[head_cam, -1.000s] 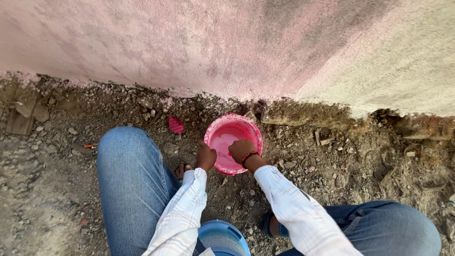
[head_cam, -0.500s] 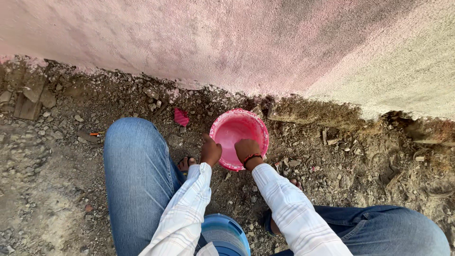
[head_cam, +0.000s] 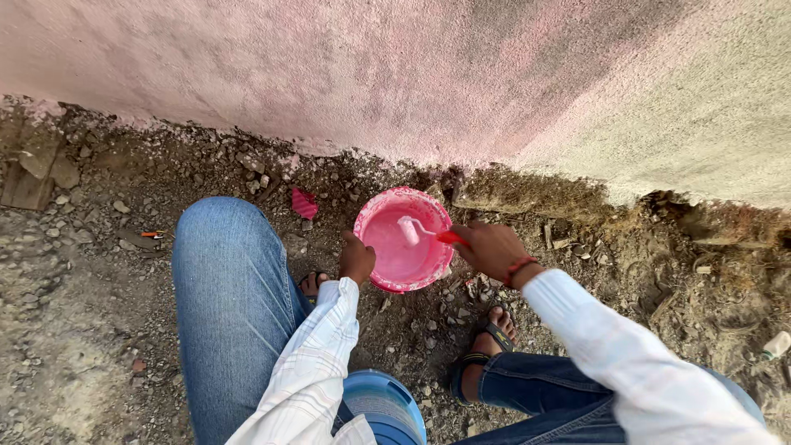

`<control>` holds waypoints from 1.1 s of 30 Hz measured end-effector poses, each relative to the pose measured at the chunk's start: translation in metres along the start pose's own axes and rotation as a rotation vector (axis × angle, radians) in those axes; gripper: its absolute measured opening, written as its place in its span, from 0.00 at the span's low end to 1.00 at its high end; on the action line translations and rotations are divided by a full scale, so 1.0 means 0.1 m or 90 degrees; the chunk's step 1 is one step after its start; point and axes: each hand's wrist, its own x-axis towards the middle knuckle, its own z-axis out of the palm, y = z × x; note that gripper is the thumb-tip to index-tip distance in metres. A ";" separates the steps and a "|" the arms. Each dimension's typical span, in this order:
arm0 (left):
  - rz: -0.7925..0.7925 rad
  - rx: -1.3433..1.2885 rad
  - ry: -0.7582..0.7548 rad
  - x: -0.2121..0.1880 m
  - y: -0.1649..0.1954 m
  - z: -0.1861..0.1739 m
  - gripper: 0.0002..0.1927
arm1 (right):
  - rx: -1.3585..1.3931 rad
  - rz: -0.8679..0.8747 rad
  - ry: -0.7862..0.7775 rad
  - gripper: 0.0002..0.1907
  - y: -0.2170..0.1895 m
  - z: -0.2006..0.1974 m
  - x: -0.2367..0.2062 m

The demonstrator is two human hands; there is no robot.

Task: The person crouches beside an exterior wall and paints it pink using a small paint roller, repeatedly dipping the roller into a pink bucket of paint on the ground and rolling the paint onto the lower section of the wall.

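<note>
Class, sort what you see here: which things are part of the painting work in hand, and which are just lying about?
In use: pink paint bucket; small roller in right hand; left hand on the bucket; pink wall.
Lying about: red scrap; blue container; flat stones.

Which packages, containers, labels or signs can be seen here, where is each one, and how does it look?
Pink bucket: round, holding pink paint, on the dirt by the wall, the left hand on its rim.
Blue container: round, between the knees at the bottom edge.
Red scrap: small, flat, on the dirt left of the bucket.
No labels, signs or screens show.
</note>
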 end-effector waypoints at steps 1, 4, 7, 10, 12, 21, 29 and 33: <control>-0.002 0.004 0.002 0.00 0.01 -0.01 0.30 | -0.029 -0.019 0.000 0.18 0.03 -0.07 -0.09; -0.007 -0.005 -0.012 -0.01 0.02 -0.02 0.29 | -0.096 -0.052 -0.004 0.21 0.10 -0.12 -0.27; -0.036 -0.014 -0.033 -0.01 0.02 -0.03 0.29 | -0.133 -0.114 0.041 0.21 0.14 -0.03 -0.34; 0.001 -0.030 -0.008 0.01 -0.02 0.00 0.29 | -0.183 -0.099 0.003 0.17 0.15 0.09 -0.34; 0.020 -0.038 0.014 0.03 -0.05 0.02 0.29 | -0.213 -0.077 -0.032 0.16 0.15 0.16 -0.33; -0.034 -0.041 -0.041 0.04 -0.03 -0.02 0.29 | -0.228 -0.136 0.017 0.15 0.11 0.19 -0.23; -0.004 -0.039 -0.021 0.09 -0.12 0.04 0.29 | -0.215 -0.110 -0.028 0.16 0.00 0.12 -0.23; 0.002 -0.042 -0.024 0.10 -0.11 0.04 0.28 | -0.239 -0.187 0.022 0.17 0.01 0.20 -0.23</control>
